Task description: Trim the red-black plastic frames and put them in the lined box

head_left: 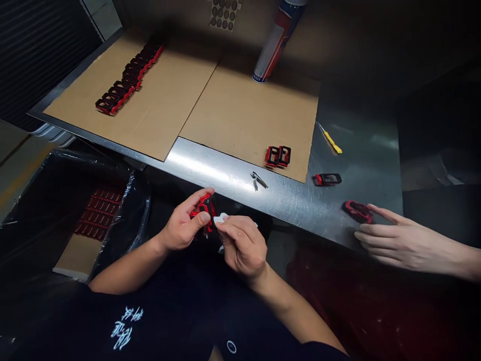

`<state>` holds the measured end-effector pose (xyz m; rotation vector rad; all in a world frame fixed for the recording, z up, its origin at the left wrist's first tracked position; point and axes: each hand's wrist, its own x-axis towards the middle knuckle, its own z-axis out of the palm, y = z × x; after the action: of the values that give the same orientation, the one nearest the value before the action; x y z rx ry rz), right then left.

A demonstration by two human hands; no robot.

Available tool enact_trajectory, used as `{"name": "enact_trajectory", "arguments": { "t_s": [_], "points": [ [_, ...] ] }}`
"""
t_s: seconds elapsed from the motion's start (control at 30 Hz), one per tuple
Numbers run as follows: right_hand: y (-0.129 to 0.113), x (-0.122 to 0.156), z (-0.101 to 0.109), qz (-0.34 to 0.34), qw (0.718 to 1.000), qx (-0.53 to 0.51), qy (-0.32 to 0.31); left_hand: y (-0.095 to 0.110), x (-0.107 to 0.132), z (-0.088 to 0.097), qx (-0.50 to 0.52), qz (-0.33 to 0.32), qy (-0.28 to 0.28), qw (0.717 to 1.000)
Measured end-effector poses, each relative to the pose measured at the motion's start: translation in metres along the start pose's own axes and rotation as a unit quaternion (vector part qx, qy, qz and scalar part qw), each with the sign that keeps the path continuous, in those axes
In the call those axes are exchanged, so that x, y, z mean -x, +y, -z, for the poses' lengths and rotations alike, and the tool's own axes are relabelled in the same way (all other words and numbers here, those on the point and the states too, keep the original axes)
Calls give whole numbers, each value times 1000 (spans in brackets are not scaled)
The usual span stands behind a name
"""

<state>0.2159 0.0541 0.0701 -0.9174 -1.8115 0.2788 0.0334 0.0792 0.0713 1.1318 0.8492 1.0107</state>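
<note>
Nearest the camera, a dark shirt (180,311) is seen, marked with white characters. Beyond it, a metal table (356,155) is partly covered by a left cardboard sheet (150,120) and a right cardboard sheet (240,115). At the left, a container (124,215) is lined with dark plastic, and rows of red pieces (99,210) are held inside. On the left sheet, a slanting line of red-and-black frames (124,85) is laid out; a spray can (268,55) is stood on the right one. At the right, a blurred frame (358,211) is touched by a co-worker's hand (402,243) (whether it is gripped cannot be told). Just off the table's near edge, a red-and-black part (205,208) is clasped between the thumb and fingers of the left hand (182,225). By the right hand (242,245), thumb and fingertips closed together, a white wad (220,219) is pinched right beside that part. On bare metal, a yellow-handled screwdriver (330,140), a lone frame (327,179) and a small silvery tool (259,180) are left lying. Two paired frames (278,156) are placed near the right sheet's corner.
</note>
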Motion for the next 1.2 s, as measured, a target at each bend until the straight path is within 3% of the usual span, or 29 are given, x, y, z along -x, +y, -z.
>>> {"name": "enact_trajectory", "arguments": {
  "t_s": [0.07, 0.23, 0.3, 0.4, 0.47, 0.67, 0.93, 1.2],
  "points": [
    [-4, 2, -2, -30, 999, -15, 9, 0, 1, -1, -9, -2, 15, 1000],
    [1, 6, -3, 2, 1000, 8, 14, 0, 1, 0, -9, 12, 21, 1000],
    [0, 5, 1, -73, 997, -37, 9, -2, 1, 0, 10, 9, 2, 1000],
    [-9, 4, 6, -233, 967, -96, 34, -5, 2, -1, 24, -34, -13, 999],
    [-15, 3, 7, -263, 957, -118, 41, -6, 3, -1, 24, -57, -27, 998],
    [-19, 3, 4, -149, 982, -112, 16, -9, 6, 5, -50, -94, -18, 994],
    [-24, 6, 6, -82, 995, -43, 32, -5, 8, 7, -132, -152, -11, 979],
    [-10, 13, 12, 39, 997, 59, -14, -5, 16, 0, -113, -102, 18, 988]
  ]
}}
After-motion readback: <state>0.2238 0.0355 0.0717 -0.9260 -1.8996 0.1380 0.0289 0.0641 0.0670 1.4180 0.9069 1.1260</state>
